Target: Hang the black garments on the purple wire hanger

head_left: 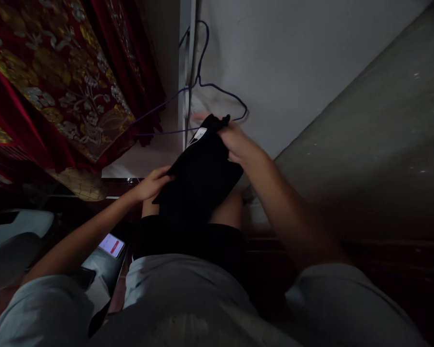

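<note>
A black garment (198, 168) with a white label (199, 135) near its top edge hangs between my hands, above my lap. Its exact kind is hard to make out in the dim light. On its left edge, my left hand (155, 182) grips the cloth between thumb and fingers. My right hand (236, 140) is closed on the upper right corner, where the cloth bunches up. Just behind the garment hangs a purple wire hanger (222, 90), its lower bar partly covered by the cloth.
Red cloth with gold and silver embroidery (54, 67) hangs at the upper left. A lit phone (112, 245) lies at the lower left, near a pale rounded surface (25, 221). A pale wall (296, 53) stands ahead, with a narrow metal upright (187, 62) against it.
</note>
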`<state>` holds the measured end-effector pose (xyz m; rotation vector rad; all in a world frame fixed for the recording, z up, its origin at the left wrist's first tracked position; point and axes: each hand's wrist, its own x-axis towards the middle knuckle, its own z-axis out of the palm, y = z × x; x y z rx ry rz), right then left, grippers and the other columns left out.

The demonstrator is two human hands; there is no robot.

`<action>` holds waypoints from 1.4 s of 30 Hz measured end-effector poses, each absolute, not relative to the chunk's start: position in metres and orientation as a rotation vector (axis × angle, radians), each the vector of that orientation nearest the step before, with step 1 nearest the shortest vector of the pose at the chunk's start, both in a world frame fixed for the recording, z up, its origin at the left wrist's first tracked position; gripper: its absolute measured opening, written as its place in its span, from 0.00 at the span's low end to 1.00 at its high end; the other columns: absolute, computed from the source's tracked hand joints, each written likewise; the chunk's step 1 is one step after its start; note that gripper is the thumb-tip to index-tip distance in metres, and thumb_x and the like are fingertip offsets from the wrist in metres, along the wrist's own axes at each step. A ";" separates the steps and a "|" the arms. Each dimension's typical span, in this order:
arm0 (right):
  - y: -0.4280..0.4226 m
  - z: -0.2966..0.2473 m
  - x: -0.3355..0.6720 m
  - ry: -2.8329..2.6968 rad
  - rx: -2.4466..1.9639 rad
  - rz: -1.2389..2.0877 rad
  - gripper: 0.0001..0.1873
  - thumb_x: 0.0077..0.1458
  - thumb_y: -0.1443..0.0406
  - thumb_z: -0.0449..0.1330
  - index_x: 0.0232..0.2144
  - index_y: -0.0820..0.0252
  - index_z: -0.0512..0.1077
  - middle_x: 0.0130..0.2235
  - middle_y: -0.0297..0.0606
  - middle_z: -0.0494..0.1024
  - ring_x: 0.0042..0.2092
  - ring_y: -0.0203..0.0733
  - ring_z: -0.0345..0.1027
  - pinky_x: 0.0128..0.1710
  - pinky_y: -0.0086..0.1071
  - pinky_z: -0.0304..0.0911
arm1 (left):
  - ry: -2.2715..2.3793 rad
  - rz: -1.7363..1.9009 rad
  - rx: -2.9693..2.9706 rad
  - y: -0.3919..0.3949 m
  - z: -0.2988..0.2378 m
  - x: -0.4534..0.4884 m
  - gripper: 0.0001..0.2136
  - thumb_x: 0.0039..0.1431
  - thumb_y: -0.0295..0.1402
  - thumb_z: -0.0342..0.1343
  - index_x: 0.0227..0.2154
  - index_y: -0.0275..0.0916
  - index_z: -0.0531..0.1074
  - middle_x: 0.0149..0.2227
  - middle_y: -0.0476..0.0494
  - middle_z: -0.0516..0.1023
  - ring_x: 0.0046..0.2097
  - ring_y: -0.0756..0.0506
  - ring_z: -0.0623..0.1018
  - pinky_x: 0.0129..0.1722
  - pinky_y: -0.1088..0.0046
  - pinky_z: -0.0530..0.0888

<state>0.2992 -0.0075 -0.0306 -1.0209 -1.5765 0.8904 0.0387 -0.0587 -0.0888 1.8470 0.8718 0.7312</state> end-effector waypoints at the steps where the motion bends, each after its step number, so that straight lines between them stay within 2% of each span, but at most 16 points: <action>1: -0.001 -0.038 0.293 -1.565 -1.022 0.983 0.26 0.62 0.47 0.54 0.52 0.55 0.76 0.50 0.43 0.80 0.54 0.50 0.73 0.57 0.43 0.69 | 0.915 0.773 1.886 -0.059 -0.091 0.034 0.12 0.65 0.37 0.51 0.41 0.35 0.74 0.39 0.44 0.78 0.42 0.45 0.76 0.44 0.69 0.73; 4: 0.019 -0.058 0.277 -1.468 -1.016 1.009 0.31 0.61 0.41 0.54 0.51 0.56 0.77 0.48 0.43 0.81 0.57 0.50 0.71 0.62 0.44 0.64 | 1.051 0.771 2.061 -0.058 -0.092 0.024 0.11 0.65 0.36 0.49 0.35 0.36 0.73 0.37 0.45 0.77 0.41 0.45 0.75 0.44 0.70 0.72; 7: 0.037 -0.073 0.273 -1.406 -1.118 0.920 0.31 0.59 0.40 0.55 0.46 0.58 0.77 0.46 0.43 0.80 0.54 0.50 0.71 0.61 0.44 0.64 | 1.104 0.754 1.947 -0.053 -0.089 0.022 0.10 0.61 0.37 0.51 0.28 0.37 0.70 0.31 0.48 0.73 0.35 0.47 0.72 0.38 0.72 0.70; 11: 0.045 -0.083 0.285 -1.477 -1.247 0.965 0.21 0.60 0.46 0.56 0.34 0.57 0.74 0.33 0.40 0.77 0.40 0.45 0.70 0.47 0.39 0.68 | 1.071 0.580 1.572 -0.046 -0.089 0.024 0.10 0.55 0.40 0.59 0.28 0.37 0.71 0.26 0.51 0.71 0.29 0.49 0.71 0.33 0.73 0.68; 14: 0.043 -0.084 0.303 -1.456 -1.416 0.859 0.17 0.58 0.54 0.58 0.23 0.57 0.66 0.21 0.34 0.65 0.29 0.40 0.61 0.32 0.34 0.61 | 0.997 0.402 1.535 -0.044 -0.090 0.021 0.14 0.54 0.42 0.64 0.37 0.37 0.76 0.34 0.47 0.79 0.35 0.47 0.77 0.36 0.72 0.71; 16: 0.041 -0.081 0.319 -1.424 -1.508 0.731 0.16 0.54 0.58 0.61 0.19 0.57 0.63 0.19 0.31 0.58 0.26 0.36 0.55 0.28 0.32 0.53 | 0.946 0.262 1.615 -0.043 -0.090 0.018 0.17 0.54 0.43 0.66 0.42 0.38 0.77 0.43 0.43 0.82 0.42 0.44 0.80 0.40 0.71 0.74; 18: 0.037 -0.077 0.337 -1.436 -1.538 0.596 0.16 0.50 0.61 0.62 0.17 0.57 0.61 0.19 0.30 0.56 0.26 0.34 0.51 0.26 0.32 0.48 | 0.963 0.132 1.773 -0.041 -0.088 0.013 0.18 0.57 0.46 0.64 0.42 0.38 0.78 0.43 0.42 0.83 0.42 0.43 0.81 0.40 0.70 0.75; 20: 0.031 -0.071 0.353 -1.468 -1.540 0.470 0.17 0.48 0.63 0.62 0.16 0.57 0.60 0.20 0.30 0.54 0.26 0.34 0.50 0.27 0.32 0.46 | 1.059 0.094 1.998 -0.036 -0.082 0.007 0.16 0.60 0.47 0.60 0.37 0.37 0.79 0.36 0.42 0.82 0.36 0.43 0.79 0.37 0.70 0.74; 23: 0.021 -0.062 0.370 -1.471 -1.557 0.300 0.19 0.48 0.64 0.62 0.15 0.55 0.56 0.20 0.30 0.51 0.26 0.34 0.49 0.27 0.33 0.46 | 1.277 0.233 2.325 -0.025 -0.063 -0.001 0.15 0.66 0.42 0.52 0.29 0.38 0.76 0.28 0.43 0.76 0.30 0.45 0.74 0.37 0.68 0.72; 26: 0.013 -0.055 0.373 -1.453 -1.566 0.203 0.21 0.49 0.64 0.63 0.15 0.55 0.54 0.20 0.29 0.50 0.25 0.34 0.48 0.27 0.33 0.45 | 1.371 0.385 2.636 -0.016 -0.034 -0.008 0.15 0.67 0.38 0.48 0.29 0.37 0.75 0.32 0.40 0.76 0.33 0.43 0.75 0.42 0.64 0.73; 30: 0.008 -0.056 0.364 -1.442 -1.554 0.249 0.22 0.50 0.65 0.63 0.15 0.55 0.54 0.19 0.29 0.51 0.24 0.33 0.49 0.27 0.33 0.46 | 1.286 0.543 2.938 -0.016 0.007 -0.007 0.12 0.65 0.33 0.49 0.30 0.36 0.75 0.50 0.33 0.77 0.48 0.37 0.78 0.53 0.57 0.74; 33: -0.004 -0.063 0.349 -1.443 -1.514 0.313 0.18 0.52 0.62 0.63 0.17 0.56 0.60 0.20 0.31 0.59 0.25 0.37 0.56 0.28 0.33 0.52 | 1.214 0.734 3.052 -0.019 0.027 0.011 0.08 0.62 0.27 0.49 0.34 0.36 0.73 0.63 0.36 0.71 0.62 0.33 0.70 0.63 0.50 0.66; 35: -0.016 -0.070 0.338 -1.506 -1.456 0.350 0.14 0.53 0.59 0.63 0.21 0.57 0.66 0.23 0.35 0.68 0.29 0.42 0.65 0.31 0.34 0.58 | 1.265 0.914 3.013 -0.016 0.030 0.028 0.06 0.63 0.26 0.50 0.36 0.38 0.72 0.68 0.39 0.66 0.68 0.31 0.63 0.66 0.46 0.61; 37: -0.029 -0.076 0.331 -1.616 -1.367 0.379 0.10 0.54 0.58 0.63 0.27 0.57 0.73 0.28 0.40 0.76 0.34 0.48 0.71 0.36 0.37 0.65 | 1.312 1.086 2.875 -0.006 0.026 0.046 0.04 0.66 0.28 0.51 0.38 0.39 0.71 0.69 0.38 0.63 0.70 0.30 0.59 0.67 0.45 0.58; 39: -0.041 -0.078 0.328 -1.710 -1.253 0.407 0.09 0.55 0.60 0.61 0.35 0.57 0.78 0.35 0.41 0.82 0.41 0.51 0.76 0.44 0.41 0.70 | 1.267 1.174 2.736 0.010 0.017 0.058 0.05 0.69 0.31 0.50 0.41 0.40 0.71 0.67 0.35 0.64 0.69 0.32 0.62 0.67 0.47 0.60; 42: -0.053 -0.071 0.335 -1.716 -1.148 0.363 0.21 0.54 0.68 0.56 0.49 0.57 0.78 0.51 0.41 0.82 0.55 0.51 0.75 0.58 0.45 0.68 | 1.115 1.176 2.657 0.032 0.004 0.066 0.08 0.70 0.31 0.48 0.47 0.39 0.69 0.58 0.33 0.72 0.61 0.36 0.72 0.64 0.52 0.66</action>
